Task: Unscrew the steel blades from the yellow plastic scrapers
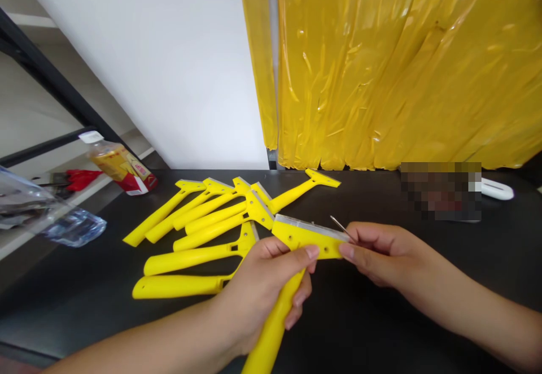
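Observation:
My left hand (282, 272) is closed around the neck of a yellow scraper (275, 323), its thumb on the head. A metal strip lies along the head's upper edge, and screw holes show in the plastic. My right hand (381, 252) is pinched at the right end of that head, with a thin metal rod (340, 226) sticking up from between its fingers. The rod's lower end is hidden by the fingers. Several other yellow scrapers (207, 227) lie on the table left of and behind the held one, some overlapping.
The black table (359, 329) meets a white panel (178, 63) and yellow plastic film (381, 69) at the back. A drink bottle (122, 162) and a clear plastic bottle (71, 224) lie at left. A blurred-out item (442, 190) and a white slotted object (497, 188) are at right.

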`<state>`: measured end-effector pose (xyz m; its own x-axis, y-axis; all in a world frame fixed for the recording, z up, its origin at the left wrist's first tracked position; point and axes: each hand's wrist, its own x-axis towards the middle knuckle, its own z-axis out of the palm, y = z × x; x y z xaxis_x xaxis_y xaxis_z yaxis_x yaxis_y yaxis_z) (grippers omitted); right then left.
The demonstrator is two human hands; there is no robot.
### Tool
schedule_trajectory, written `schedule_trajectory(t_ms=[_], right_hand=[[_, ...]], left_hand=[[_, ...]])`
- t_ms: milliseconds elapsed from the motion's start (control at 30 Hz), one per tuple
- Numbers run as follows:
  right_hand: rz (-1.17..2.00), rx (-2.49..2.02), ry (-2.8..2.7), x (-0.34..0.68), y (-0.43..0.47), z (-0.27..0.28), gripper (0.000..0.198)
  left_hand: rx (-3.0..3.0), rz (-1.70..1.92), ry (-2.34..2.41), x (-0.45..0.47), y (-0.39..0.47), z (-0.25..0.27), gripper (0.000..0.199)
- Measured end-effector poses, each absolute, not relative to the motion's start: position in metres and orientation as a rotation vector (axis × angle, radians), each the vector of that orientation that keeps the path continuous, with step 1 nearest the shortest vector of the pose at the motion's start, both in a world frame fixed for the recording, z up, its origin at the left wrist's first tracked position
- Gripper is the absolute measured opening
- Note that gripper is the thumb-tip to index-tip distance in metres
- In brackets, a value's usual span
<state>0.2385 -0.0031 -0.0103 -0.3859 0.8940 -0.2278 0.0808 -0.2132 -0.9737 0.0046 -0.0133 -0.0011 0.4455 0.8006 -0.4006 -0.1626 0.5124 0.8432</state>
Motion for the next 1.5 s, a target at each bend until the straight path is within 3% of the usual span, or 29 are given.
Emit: schedule_trajectory(t_ms=[533, 933, 1500], right_hand=[[1.54, -1.209, -1.542, 0.239, 0.0, -0.01, 0.043], [1.002, -1.447, -1.548, 0.271, 0.045, -0.038, 0.04], [1.293, -1.172, -1.095, 0.269, 0.057, -0.05, 0.043]], left_hand=[[0.876, 0.686, 0.986, 0.007, -0.015, 0.0, 0.037], [0.908, 0.836, 0.976, -0.004, -0.002, 0.005, 0.036], [0.867, 0.81, 0.962, -0.003, 0.0, 0.003, 0.035]])
